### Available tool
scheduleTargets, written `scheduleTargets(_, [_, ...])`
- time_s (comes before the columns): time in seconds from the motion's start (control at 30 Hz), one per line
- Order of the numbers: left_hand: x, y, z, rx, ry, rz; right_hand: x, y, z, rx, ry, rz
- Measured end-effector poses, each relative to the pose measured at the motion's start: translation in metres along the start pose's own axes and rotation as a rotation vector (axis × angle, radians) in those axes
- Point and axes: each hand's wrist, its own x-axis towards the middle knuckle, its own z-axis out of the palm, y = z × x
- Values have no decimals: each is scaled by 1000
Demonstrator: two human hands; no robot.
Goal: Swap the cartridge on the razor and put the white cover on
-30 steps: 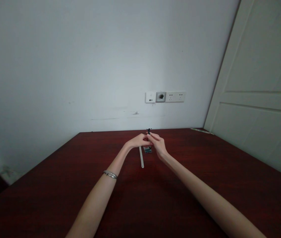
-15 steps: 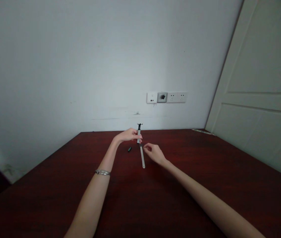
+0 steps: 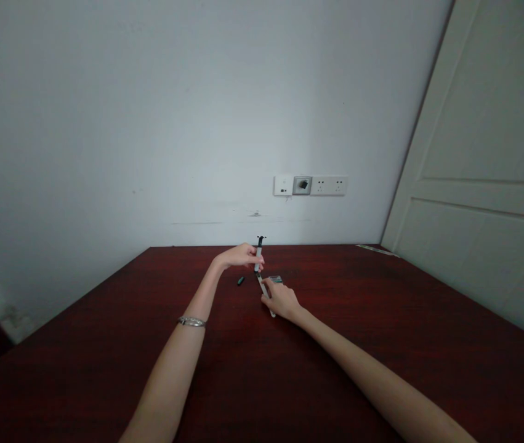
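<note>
Upright over the far part of the table, a white stick-like tool with a black, T-shaped top (image 3: 258, 253) is pinched in my left hand (image 3: 242, 255). Below its lower end lies a narrow light-grey strip (image 3: 260, 283) with a dark far end. My right hand (image 3: 282, 300) has its thumb and fingers closed on the strip's middle, covering part of it. A small dark-green and black piece (image 3: 241, 280) rests to the left of the strip. Just beyond my right hand is a small flat greyish item (image 3: 276, 279), partly hidden by the fingers.
The dark red wooden table (image 3: 104, 344) runs back to a pale wall. On the wall are a socket panel (image 3: 329, 185) and a switch plate (image 3: 302, 185). A thin pale strip (image 3: 377, 250) lies at the table's back right edge, near a white panelled door (image 3: 483, 184).
My right hand has moved down and left onto the grey strip, whose near end has swung right. The flat greyish item has come into view. My left hand still holds the tool.
</note>
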Motion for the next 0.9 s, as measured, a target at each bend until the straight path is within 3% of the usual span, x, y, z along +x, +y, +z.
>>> scheduleTargets(0.13, [0,-4,-1,-44,-24,-25,5,8,4,171,45,-15])
scheduleTargets(0.27, [0,-7,-2,-77,-63,-14,18,16,3,491,144,-93])
scheduleTargets(0.4, [2,-15,-3,-126,-51,24,29,25,-17,818,196,-77])
scheduleTargets(0.5, [8,-22,-4,-93,26,77,31,37,-39,908,110,-102])
scheduleTargets(0.6, [16,-30,-3,-15,104,155,32,52,-55,859,82,-142])
scheduleTargets(0.73, [24,-41,0,100,280,184,36,69,-67,669,317,-218])
scheduleTargets(0.9, [28,-50,8,224,448,205,31,70,-89,181,485,-330])
